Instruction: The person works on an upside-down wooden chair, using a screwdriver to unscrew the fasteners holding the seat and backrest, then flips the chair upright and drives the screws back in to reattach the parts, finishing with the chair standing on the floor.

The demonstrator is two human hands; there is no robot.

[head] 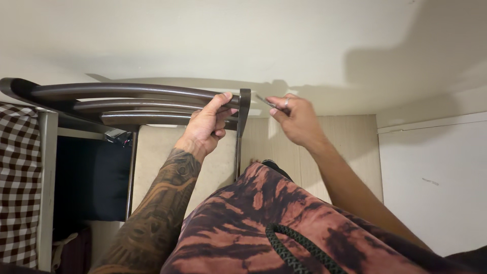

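A dark brown metal chair back [127, 104] with three curved slats stands against a pale wall, seen from above. My left hand [207, 124] grips the right end of the slats, close to the upright post [244, 109]. My right hand [297, 119] is just right of that post and pinches a thin metal tool [266, 101] whose tip points at the top of the post. A ring shows on one finger of that hand.
A cream chair seat [162, 152] lies below the slats. A brown and white checked cloth [19, 177] hangs at the left by a grey frame. A white cabinet surface [436, 182] is at the right. Wood-look flooring [350, 147] runs along the wall.
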